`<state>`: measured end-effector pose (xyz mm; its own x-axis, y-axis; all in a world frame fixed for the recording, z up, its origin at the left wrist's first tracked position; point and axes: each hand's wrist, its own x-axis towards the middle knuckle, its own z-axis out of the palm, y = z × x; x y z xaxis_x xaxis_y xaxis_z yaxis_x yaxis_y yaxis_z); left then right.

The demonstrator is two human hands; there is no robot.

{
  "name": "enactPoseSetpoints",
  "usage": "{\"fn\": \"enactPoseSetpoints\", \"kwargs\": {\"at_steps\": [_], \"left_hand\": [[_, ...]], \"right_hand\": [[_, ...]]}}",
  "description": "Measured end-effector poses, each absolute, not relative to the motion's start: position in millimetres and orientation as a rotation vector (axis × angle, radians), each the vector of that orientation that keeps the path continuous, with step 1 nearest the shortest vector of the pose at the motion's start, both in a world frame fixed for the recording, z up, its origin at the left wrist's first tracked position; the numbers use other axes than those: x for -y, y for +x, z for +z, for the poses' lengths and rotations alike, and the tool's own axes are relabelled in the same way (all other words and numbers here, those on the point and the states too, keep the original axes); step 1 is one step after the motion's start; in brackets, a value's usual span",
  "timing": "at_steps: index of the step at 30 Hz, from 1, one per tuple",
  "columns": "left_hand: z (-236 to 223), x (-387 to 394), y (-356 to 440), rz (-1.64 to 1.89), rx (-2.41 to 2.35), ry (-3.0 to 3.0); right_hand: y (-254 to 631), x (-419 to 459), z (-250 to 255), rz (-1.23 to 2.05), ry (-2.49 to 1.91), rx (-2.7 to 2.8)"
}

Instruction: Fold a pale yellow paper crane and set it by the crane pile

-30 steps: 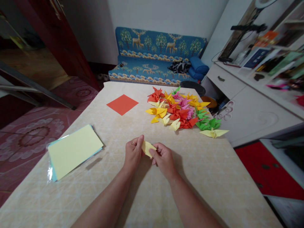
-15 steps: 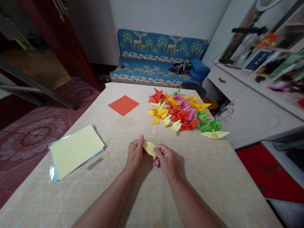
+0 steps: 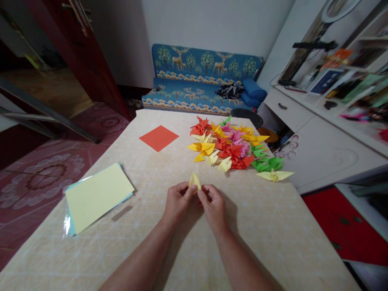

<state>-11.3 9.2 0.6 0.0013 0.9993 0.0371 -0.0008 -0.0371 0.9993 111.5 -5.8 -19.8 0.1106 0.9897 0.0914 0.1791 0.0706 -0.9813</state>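
Observation:
A small folded piece of pale yellow paper (image 3: 195, 180) stands between my hands, its pointed end up and away from me. My left hand (image 3: 179, 201) pinches it from the left, thumb on the near face. From the right, my right hand (image 3: 213, 204) grips its lower part between thumb and fingers. The paper's lower end is hidden by my fingers. Beyond my hands, to the right, lies a group of several folded paper cranes (image 3: 232, 151) in red, orange, yellow, pink and green. A flat red paper square (image 3: 159, 138) rests farther off to the left.
On the table's (image 3: 100, 258) left side lies a stack of yellow and blue paper sheets (image 3: 100, 198) on clear plastic wrapping. A blue patterned sofa (image 3: 194, 91) stands past the far edge. To the right is a white cabinet (image 3: 327, 141) with cluttered shelves.
The yellow paper has turned from lying slantwise to pointing upward. My left hand has moved right and down, closer to my right hand, and both thumbs now meet at the paper.

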Motion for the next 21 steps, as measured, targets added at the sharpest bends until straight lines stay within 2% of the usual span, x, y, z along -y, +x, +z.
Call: {"fn": "enactPoseSetpoints", "kwargs": {"at_steps": [3, 6, 21], "left_hand": [[-3, -8, -11, 1.177, -1.204, 1.245], [-6, -7, -8, 1.112, -1.154, 1.243], [-7, -6, -7, 1.078, -0.960, 1.163]], "right_hand": [[114, 4, -14, 0.743, -1.332, 1.257], [116, 4, -7, 0.666, -1.252, 1.260], [121, -1, -10, 0.825, -1.212, 1.356]]}}
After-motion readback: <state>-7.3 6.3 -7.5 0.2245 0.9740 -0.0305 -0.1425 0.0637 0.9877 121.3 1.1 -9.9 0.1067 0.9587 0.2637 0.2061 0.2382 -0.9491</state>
